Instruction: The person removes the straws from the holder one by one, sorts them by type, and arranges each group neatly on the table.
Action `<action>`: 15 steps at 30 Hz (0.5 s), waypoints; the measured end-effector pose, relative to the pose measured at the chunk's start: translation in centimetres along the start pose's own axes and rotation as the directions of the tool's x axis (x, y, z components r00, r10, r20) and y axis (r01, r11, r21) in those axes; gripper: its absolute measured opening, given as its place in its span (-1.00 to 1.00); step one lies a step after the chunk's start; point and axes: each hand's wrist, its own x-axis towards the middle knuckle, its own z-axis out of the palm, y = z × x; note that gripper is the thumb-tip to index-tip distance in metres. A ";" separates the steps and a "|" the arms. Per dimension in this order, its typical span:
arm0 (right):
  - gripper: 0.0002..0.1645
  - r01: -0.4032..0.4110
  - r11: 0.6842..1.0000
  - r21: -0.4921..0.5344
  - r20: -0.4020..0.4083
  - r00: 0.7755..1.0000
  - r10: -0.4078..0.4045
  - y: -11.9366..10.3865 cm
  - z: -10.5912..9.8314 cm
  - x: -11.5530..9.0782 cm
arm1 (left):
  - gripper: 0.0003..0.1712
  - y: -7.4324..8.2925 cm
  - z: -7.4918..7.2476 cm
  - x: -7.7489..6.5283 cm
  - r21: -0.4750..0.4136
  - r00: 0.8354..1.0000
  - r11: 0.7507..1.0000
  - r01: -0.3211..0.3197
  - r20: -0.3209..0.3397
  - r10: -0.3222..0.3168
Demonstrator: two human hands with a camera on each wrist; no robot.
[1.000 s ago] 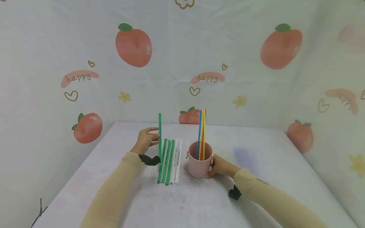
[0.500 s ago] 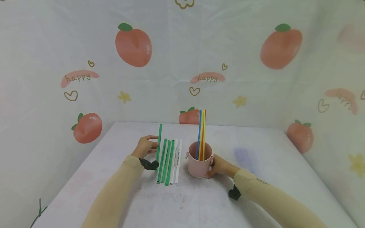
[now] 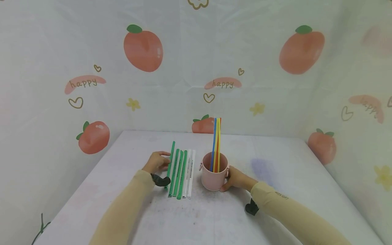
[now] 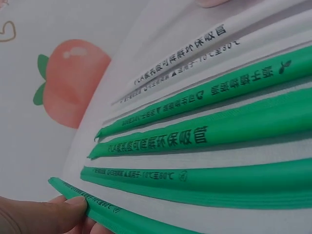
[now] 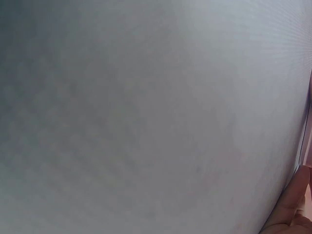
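Note:
In the head view my left hand (image 3: 157,162) pinches a green-wrapped drinking straw (image 3: 172,151) at the left end of a row. The left wrist view shows the thumb pressed on this wrapped straw (image 4: 134,222), whose near end runs out of frame. Beside it lie several green-wrapped straws (image 3: 179,173) and white-wrapped straws (image 3: 191,175), roughly parallel. My right hand (image 3: 237,178) holds the right side of a small pink bucket (image 3: 210,182) near its ring handle. Blue, yellow and red sticks (image 3: 214,137) stand in the bucket. Only some fingers (image 5: 291,197) show in the right wrist view.
Everything sits on a white table (image 3: 196,224) with a bluish stain (image 3: 263,173) at the right. A white curtain (image 3: 183,68) printed with fruit hangs behind and at both sides. A dark wrist strap (image 3: 160,180) sits at the left sleeve, partly over the held straw.
My left hand has lowered the green-wrapped straw from an upright stance beside the row down to the row's left end. The right hand and the bucket have stayed put.

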 end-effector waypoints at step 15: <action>-0.03 0.021 1.000 0.000 0.001 1.000 -0.021 0.0 -0.1 0.0 | -0.56 -0.2 0.6 0.1 0.068 0.999 0.997 0.034 -0.009 -0.034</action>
